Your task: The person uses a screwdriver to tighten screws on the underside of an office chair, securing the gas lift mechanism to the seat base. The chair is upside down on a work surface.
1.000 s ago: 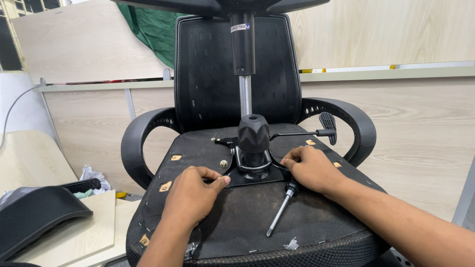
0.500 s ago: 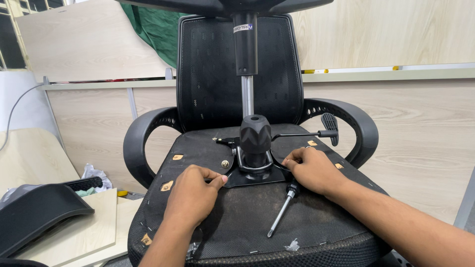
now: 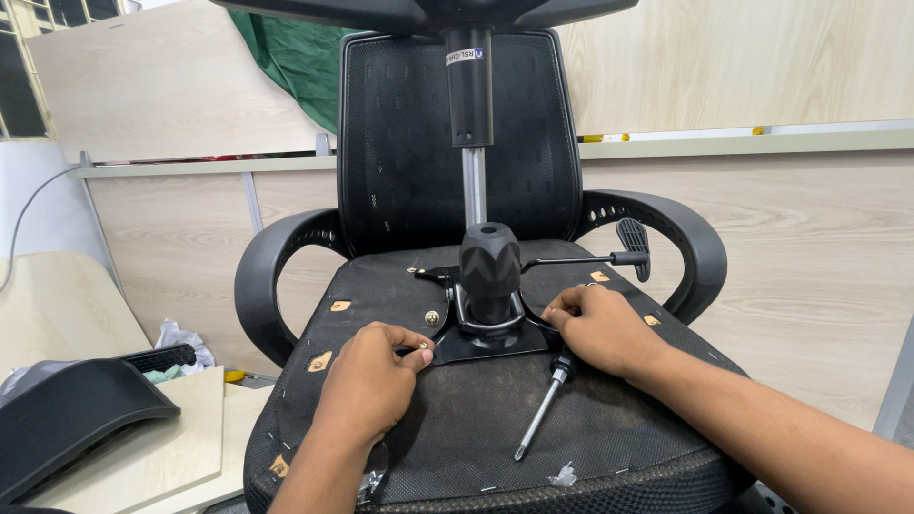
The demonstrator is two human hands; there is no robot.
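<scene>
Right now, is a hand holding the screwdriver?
No, the screwdriver lies loose on the chair seat, below the right hand.

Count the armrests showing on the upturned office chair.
2. One armrest curves up on the picture's left beyond the left hand; the other armrest curves on the right beyond the right hand. None seems hidden.

Screwdriver (image 3: 543, 407) lies on seat underside (image 3: 476, 428), before mechanism plate (image 3: 481, 341).
</scene>
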